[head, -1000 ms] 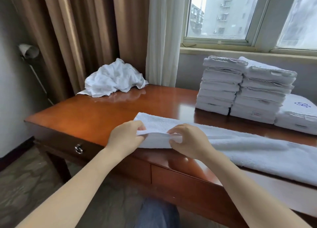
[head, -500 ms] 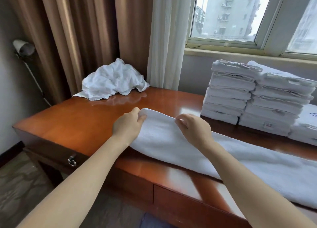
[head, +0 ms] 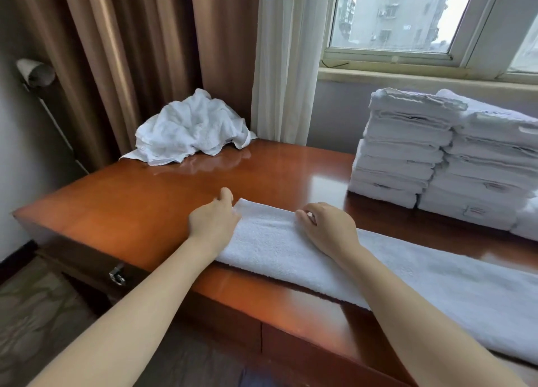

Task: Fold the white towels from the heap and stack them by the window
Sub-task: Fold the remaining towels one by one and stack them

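Observation:
A long white towel (head: 422, 284) lies folded lengthwise across the near part of the wooden table (head: 139, 209), running off to the right. My left hand (head: 214, 219) grips its left end corner with curled fingers. My right hand (head: 327, 226) pinches the far edge a little to the right. A crumpled heap of white towels (head: 192, 130) sits at the far left of the table. Two stacks of folded white towels (head: 401, 150) (head: 492, 171) stand side by side under the window (head: 393, 16).
Brown curtains (head: 131, 51) and a sheer white curtain (head: 285, 60) hang behind the table. More folded white cloth (head: 528, 220) lies at the right edge. A drawer with a metal handle (head: 117, 276) is in the table's front. Bare tabletop shows between the heap and the stacks.
Both hands lifted the towel's near edge and carried it over to the far edge, folding the towel in half lengthwise. They now hold it down at the far side.

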Demonstrator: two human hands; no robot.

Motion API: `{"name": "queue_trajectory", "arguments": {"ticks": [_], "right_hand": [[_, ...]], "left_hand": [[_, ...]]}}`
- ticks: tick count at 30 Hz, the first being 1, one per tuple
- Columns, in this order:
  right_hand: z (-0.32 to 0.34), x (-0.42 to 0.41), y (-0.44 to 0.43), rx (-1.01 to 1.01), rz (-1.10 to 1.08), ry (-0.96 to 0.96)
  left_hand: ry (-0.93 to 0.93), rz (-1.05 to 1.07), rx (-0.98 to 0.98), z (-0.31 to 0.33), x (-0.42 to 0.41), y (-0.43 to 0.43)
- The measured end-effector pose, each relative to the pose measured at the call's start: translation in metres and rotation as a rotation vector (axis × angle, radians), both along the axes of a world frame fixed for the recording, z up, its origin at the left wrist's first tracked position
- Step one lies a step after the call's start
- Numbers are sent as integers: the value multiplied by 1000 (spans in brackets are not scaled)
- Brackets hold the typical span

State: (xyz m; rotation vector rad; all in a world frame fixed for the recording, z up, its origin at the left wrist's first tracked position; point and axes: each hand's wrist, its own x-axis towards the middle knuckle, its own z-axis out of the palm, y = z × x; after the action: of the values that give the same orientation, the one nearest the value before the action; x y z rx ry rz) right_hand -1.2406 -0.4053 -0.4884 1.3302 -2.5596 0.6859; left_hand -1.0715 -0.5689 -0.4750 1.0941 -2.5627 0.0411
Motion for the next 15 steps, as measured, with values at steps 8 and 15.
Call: {"name": "queue_trajectory", "arguments": {"ticks": [8, 15], "right_hand": [[13, 19, 27, -16, 57, 12], [-4, 18, 62, 370, -111, -109]], "left_hand": [[187, -535, 216, 0, -28, 49], [-258, -307, 213, -23, -41, 57]]}}
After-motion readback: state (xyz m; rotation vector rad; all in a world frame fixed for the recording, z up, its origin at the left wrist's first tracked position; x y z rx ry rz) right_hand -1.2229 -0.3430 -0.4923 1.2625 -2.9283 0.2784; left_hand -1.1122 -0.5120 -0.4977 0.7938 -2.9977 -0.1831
